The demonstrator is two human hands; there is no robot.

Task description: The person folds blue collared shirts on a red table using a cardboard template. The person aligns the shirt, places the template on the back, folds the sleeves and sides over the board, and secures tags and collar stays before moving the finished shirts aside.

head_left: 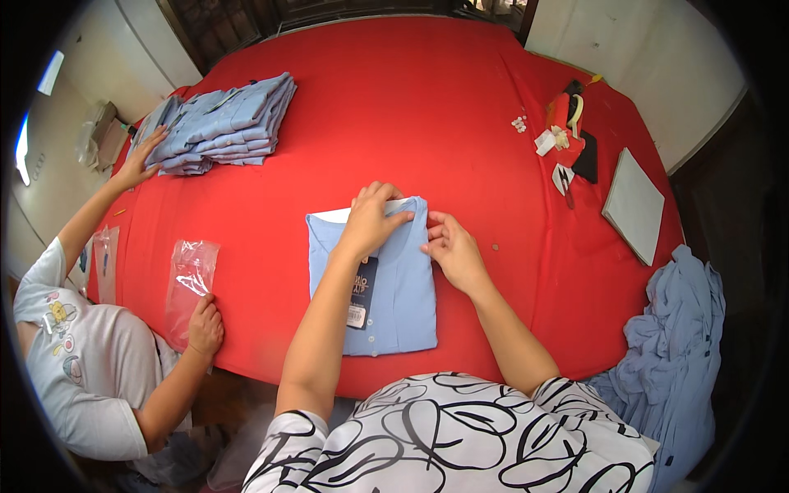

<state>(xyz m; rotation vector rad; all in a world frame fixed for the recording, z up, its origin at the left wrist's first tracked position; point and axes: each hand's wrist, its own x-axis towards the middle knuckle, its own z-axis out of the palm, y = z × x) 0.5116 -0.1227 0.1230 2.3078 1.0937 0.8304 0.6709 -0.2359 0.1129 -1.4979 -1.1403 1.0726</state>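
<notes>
A folded light-blue shirt [403, 287] lies flat on the red cloth in front of me, buttons toward the lower edge. A dark hang tag [362, 287] with a white label rests on its front. White board or paper [333, 216] shows at its top edge. My left hand [374, 220] lies across the shirt's top, fingers bent over that edge and thumb on the fabric. At the shirt's upper right side, my right hand [456, 253] is closed on the border with curled fingers and thumb. The fabric beneath both hands is hidden.
At left, a co-worker's hand [146, 160] touches a stack of folded blue shirts [230, 123]; the other holds a clear plastic bag [191, 283]. A tape dispenser [567, 123], small white pieces [519, 124], snips [565, 185], a white pad [635, 209] and heaped blue garments [678, 345] lie right.
</notes>
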